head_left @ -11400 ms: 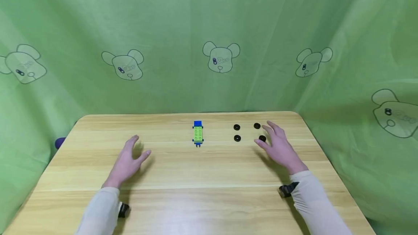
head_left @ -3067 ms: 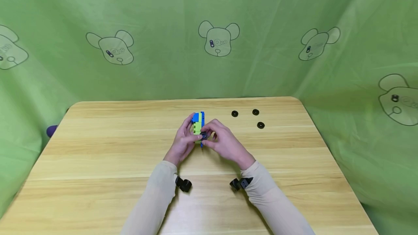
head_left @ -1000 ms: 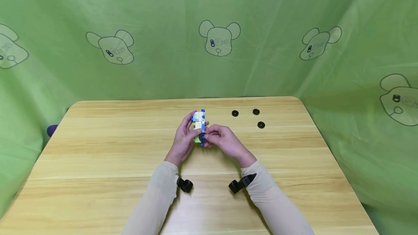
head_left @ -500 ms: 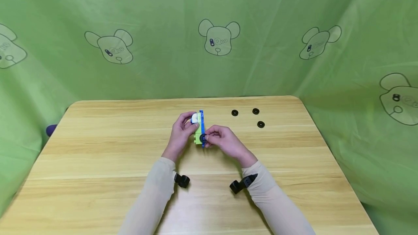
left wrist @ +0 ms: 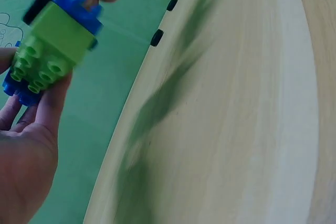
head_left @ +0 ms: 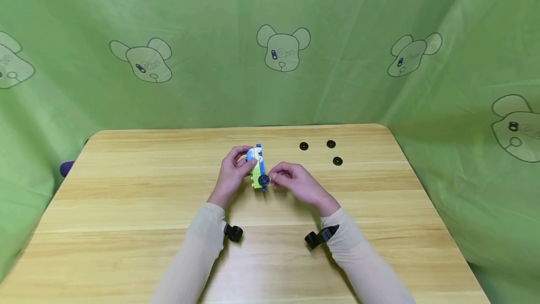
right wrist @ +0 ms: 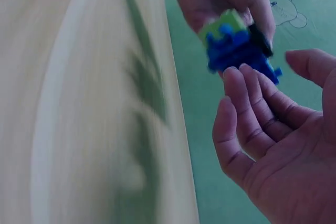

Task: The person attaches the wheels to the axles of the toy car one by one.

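Observation:
My left hand (head_left: 231,172) holds a toy brick car (head_left: 256,169) above the table, its fingers and thumb on either side of the blue end. The body is lime green with studs (left wrist: 39,66) over a blue base (right wrist: 239,53). One black wheel (head_left: 264,180) sits on the base's side at the near end. Beside that wheel is my right hand (head_left: 298,183). In the right wrist view its thumb (right wrist: 310,66) stands away from the car and its bent fingers hold nothing, their tips close under the base.
On the wooden table (head_left: 147,191), to the right, lie three loose black wheels: one on the left (head_left: 303,146), another at the back (head_left: 331,144) and a third nearer (head_left: 337,161). A green curtain (head_left: 202,97) hangs behind the table.
The car was lifted off the table and a black wheel taken to it. Within the last half second my right hand has let go of that wheel and drawn slightly right.

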`<state>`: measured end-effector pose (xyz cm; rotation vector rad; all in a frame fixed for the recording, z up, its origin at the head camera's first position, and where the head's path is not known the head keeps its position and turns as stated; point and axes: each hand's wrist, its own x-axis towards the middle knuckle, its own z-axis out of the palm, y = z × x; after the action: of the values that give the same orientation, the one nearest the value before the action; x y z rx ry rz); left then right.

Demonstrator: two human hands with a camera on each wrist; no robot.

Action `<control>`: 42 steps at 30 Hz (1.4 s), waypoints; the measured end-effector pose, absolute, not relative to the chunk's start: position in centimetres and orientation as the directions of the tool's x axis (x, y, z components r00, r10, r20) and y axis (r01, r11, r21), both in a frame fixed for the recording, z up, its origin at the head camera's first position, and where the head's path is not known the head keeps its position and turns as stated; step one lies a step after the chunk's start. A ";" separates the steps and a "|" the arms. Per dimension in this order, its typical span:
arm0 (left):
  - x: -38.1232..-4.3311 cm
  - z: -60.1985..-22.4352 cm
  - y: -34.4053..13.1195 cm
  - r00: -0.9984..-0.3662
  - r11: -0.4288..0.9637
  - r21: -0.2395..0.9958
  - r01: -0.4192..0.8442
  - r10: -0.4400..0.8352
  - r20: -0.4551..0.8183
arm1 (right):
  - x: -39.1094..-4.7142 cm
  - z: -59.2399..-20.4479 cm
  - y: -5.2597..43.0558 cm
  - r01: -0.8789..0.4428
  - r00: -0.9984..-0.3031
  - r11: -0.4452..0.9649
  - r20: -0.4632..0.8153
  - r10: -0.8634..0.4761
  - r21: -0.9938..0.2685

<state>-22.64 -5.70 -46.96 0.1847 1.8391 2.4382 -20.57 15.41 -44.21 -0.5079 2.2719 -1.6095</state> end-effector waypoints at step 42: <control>-22.5 -47.3 -6.8 -0.985 -0.224 0.974 -0.033 0.174 0.007 | -26.7 -47.6 32.5 -0.149 -0.971 0.723 -0.038 -0.236 -0.674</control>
<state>-22.49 -6.85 -47.29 0.1713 1.8683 2.3526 -26.69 32.53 -47.62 -0.3140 2.8029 -1.0804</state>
